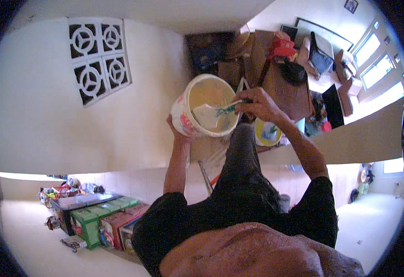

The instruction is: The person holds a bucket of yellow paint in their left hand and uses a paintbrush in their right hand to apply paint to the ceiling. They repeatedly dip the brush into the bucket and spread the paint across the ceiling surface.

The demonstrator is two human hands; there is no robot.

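Both arms are stretched out away from the body, bare below short black sleeves. The left hand (pixel 176 129) is mostly hidden, only the fingers peeking out, curled up around something from underneath with the forearm running pretty much straight. The right hand (pixel 257 104) sits a bit higher, fingers closed in a pinch-type grip and knuckles facing the camera, wrist bent inward, elbow pushed out to the side.
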